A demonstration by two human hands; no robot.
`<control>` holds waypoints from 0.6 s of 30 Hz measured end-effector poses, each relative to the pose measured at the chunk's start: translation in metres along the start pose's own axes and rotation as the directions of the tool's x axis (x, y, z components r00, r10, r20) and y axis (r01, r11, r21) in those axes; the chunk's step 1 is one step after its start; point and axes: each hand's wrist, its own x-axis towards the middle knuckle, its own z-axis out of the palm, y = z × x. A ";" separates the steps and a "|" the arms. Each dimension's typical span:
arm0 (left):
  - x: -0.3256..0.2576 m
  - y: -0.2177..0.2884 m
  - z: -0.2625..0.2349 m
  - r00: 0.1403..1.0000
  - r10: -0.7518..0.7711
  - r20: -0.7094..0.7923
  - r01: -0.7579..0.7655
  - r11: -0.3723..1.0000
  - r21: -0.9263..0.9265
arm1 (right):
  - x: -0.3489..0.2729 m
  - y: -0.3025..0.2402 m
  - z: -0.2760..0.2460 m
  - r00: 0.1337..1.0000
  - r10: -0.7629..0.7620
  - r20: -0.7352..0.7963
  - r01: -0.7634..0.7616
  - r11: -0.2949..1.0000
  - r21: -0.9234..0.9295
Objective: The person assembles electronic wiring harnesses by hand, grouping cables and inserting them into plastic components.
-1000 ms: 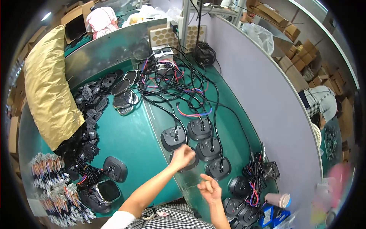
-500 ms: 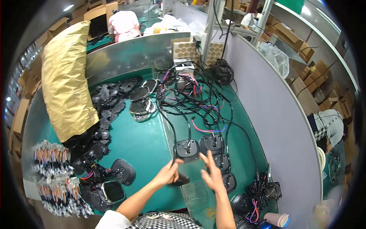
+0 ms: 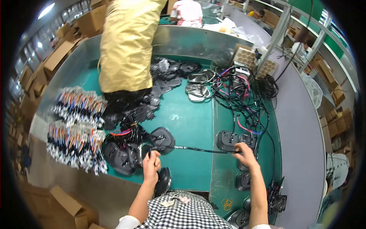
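A black cable (image 3: 198, 149) stretches almost level across the green table between my hands. My left hand (image 3: 151, 166) is closed around its left end, thumb up. At the other end, my right hand (image 3: 247, 155) pinches the cable beside a group of black rounded housings (image 3: 227, 140). Just beside my left wrist is a glossy black rounded part (image 3: 163, 181), tilted on edge; whether it is joined to the cable I cannot tell. Behind my left hand lie another black housing (image 3: 162, 138) and a darker one (image 3: 119, 158) among wires.
Bundles of coloured wires with white connectors (image 3: 76, 143) cover the left side. A large yellow sack (image 3: 127, 45) stands behind a heap of black plastic parts (image 3: 164, 86). Tangled cables (image 3: 244, 91) lie at the back right, along a grey partition (image 3: 301, 133). Rubber bands (image 3: 227, 204) rest near the front edge.
The view has turned left. My left hand has moved left, drawing the cable out straight across the table. My right hand, formerly open with fingers spread, has closed on the cable.
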 end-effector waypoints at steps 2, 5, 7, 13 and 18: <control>0.005 -0.003 -0.014 0.995 0.043 -0.093 -0.041 0.999 0.018 | -0.021 -0.025 -0.029 0.983 0.180 -0.022 -0.163 0.933 0.322; 0.012 -0.019 -0.010 0.998 -0.015 0.055 0.017 0.999 -0.028 | -0.049 -0.078 -0.068 0.981 0.193 -0.027 -0.154 0.849 0.505; 0.018 -0.027 -0.002 0.929 -0.185 0.321 0.220 0.973 -0.076 | -0.037 -0.134 -0.063 1.000 0.031 -0.006 -0.028 0.972 0.231; 0.042 -0.040 0.026 0.772 -0.449 0.450 0.522 0.852 -0.046 | -0.035 -0.153 0.023 0.879 -0.279 0.388 0.242 0.960 0.141; 0.054 -0.059 0.019 0.745 -0.454 0.488 0.557 0.827 -0.081 | -0.037 -0.156 0.061 0.951 -0.234 0.202 0.182 0.952 0.246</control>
